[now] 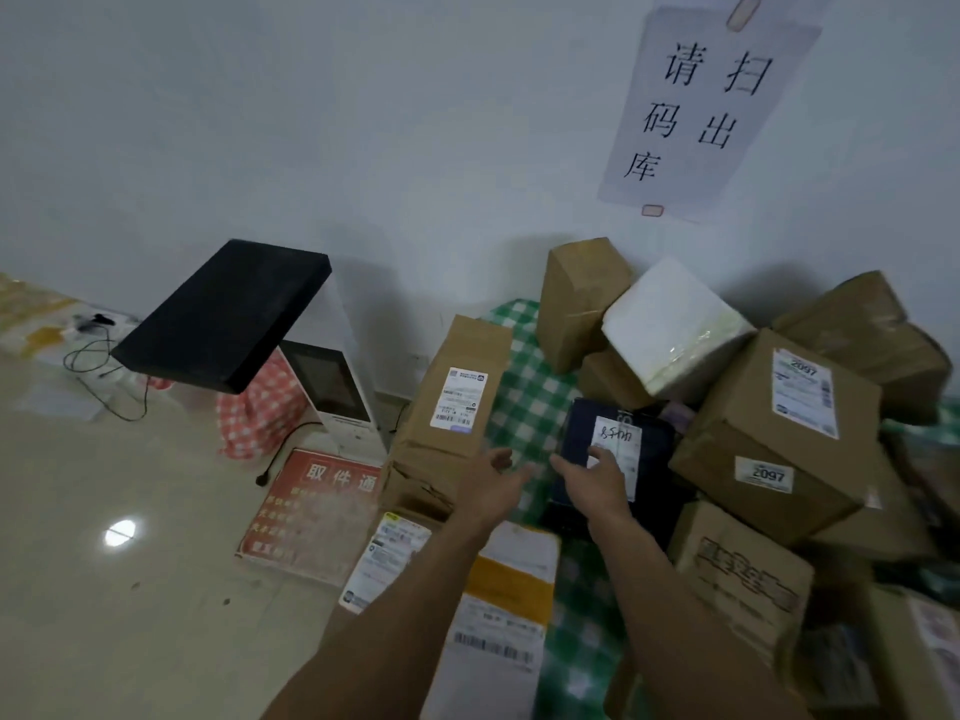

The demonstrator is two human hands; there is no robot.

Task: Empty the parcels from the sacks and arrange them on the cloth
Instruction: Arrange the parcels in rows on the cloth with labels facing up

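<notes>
White wall [363,122] with a taped paper notice [701,106] backs a pale floor [104,485], where a green checked cloth [530,402] at centre right carries the parcels: brown boxes [753,433] and a white box [670,324] heaped at the right, a tall brown box [452,397] at the cloth's left edge and a flat mailer [509,589] at lower centre. Every box is closed, so its contents cannot be told. From the bottom, the left hand [488,485] hangs over the cloth beside the tall box, fingers [519,472] spread and holding nothing, while the right hand [597,478] is over a dark parcel [582,423], fingers apart, contact unclear.
</notes>
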